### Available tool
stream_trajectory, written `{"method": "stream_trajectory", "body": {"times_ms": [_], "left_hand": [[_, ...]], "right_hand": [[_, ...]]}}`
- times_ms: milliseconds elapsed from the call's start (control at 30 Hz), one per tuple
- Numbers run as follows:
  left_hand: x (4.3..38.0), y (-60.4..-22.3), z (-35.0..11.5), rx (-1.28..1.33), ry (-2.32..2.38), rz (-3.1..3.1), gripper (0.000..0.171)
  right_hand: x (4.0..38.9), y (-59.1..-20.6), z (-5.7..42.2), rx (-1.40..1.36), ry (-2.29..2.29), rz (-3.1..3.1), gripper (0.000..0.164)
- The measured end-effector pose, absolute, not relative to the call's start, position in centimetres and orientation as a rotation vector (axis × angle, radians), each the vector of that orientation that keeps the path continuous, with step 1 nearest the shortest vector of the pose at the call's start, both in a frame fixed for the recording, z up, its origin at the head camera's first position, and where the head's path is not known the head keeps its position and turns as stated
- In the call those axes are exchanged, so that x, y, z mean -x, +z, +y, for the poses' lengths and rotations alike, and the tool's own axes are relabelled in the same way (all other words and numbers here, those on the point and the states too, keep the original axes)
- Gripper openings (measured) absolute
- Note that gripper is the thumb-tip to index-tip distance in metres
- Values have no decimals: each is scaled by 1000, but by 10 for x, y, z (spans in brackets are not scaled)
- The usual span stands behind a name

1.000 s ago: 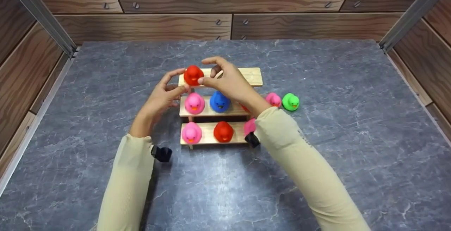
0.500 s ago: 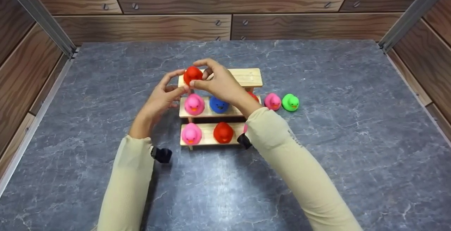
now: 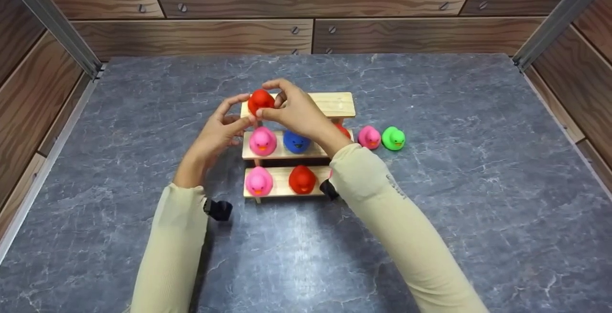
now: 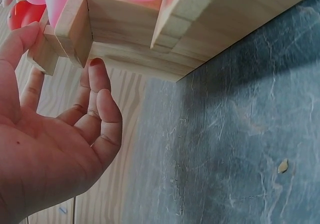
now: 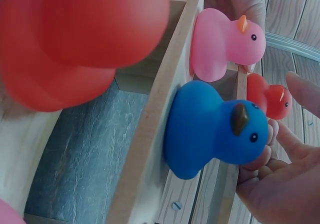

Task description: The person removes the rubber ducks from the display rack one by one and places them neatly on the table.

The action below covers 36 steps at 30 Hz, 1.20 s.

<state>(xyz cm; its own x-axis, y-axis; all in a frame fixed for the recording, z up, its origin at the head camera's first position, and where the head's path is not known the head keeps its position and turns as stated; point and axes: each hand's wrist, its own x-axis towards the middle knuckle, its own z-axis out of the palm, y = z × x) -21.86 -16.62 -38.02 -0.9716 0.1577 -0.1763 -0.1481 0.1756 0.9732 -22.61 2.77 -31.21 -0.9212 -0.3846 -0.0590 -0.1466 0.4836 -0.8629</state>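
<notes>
A red rubber duck stands at the left end of the top shelf of a three-tier wooden stand. My right hand pinches this duck, thumb in front and index finger behind. With thumb and index finger, my left hand grips the left end of that shelf; in the left wrist view the thumb presses the shelf's edge. The middle shelf bears a pink duck, a blue duck and another red duck, partly hidden by my right hand and wrist.
On the bottom shelf sit a pink duck and a red duck; my right sleeve mostly hides another pink one. A pink duck and a green duck stand on the marbled table right of the stand. Wood-patterned panels enclose the table.
My right hand has shifted left, and its thumb has come across the front of the top red duck. My left hand has kept its place at the shelf end.
</notes>
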Motion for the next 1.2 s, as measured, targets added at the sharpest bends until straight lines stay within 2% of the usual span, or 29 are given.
{"method": "stream_trajectory", "body": {"times_ms": [1200], "left_hand": [[218,-378,-165,23,1878,2211,55]], "right_hand": [[225,-312,24,423,-1377,2556,40]]}}
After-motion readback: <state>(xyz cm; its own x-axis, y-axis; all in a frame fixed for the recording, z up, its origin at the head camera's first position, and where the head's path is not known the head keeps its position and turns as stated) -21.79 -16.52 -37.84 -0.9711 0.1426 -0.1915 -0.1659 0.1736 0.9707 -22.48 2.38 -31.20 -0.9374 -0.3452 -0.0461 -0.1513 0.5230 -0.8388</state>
